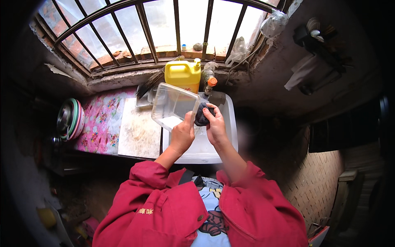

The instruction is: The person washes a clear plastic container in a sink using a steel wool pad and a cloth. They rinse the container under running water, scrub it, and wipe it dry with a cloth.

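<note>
My left hand (182, 133) grips one wall of a clear plastic box (168, 106), which is tilted over the left side of the sink. Bunched in my right hand (217, 125) is a dark cloth (201, 115), held close against the box's right edge. Both hands are above a white sink basin (200, 154). Behind them a tap with an orange handle (212, 81) points down into the basin. The box hides part of the basin's far left side.
A yellow jug with a pump (182, 72) stands behind the sink. To the left are a stained white board (140, 136), a floral tablecloth (98, 120) and stacked bowls (72, 120). A dark brush (151, 82) leans near the barred window (142, 31). Utensils hang in a wall rack (311, 37) at right.
</note>
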The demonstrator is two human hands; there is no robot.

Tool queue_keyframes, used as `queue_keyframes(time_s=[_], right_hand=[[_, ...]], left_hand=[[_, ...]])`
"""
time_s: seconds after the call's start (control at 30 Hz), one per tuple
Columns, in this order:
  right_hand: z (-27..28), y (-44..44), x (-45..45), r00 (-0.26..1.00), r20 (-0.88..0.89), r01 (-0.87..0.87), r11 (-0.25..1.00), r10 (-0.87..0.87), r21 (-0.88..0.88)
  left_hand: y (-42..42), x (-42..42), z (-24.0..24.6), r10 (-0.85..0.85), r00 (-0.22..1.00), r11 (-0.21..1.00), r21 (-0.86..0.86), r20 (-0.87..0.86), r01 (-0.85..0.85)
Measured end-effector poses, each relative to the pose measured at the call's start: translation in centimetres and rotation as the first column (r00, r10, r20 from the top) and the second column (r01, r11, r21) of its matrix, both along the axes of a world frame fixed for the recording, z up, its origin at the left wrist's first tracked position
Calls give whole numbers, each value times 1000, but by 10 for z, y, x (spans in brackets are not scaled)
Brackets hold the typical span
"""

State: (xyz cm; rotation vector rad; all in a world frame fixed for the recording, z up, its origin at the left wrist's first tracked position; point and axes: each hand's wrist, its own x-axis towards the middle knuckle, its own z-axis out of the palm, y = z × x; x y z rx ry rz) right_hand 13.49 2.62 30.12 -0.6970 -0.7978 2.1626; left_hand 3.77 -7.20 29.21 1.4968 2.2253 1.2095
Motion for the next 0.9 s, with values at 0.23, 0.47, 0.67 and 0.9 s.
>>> queue_keyframes(time_s=[0.23,0.47,0.67,0.9], right_hand=[[12,-5,-6,982,-180,-69,995,55,-68],[17,3,-2,980,197,-118,761,-13,638],[16,7,8,918,395,-275,745,16,608],[25,-10,-4,998,-47,-28,999,29,27]], left_hand=[[4,-12,1,-130,990,989,-65,59,134],[10,-17,17,-156,976,987,-23,153,161],[4,1,14,-165,870,979,-28,464,200],[8,5,4,-88,969,996,38,232,81]])
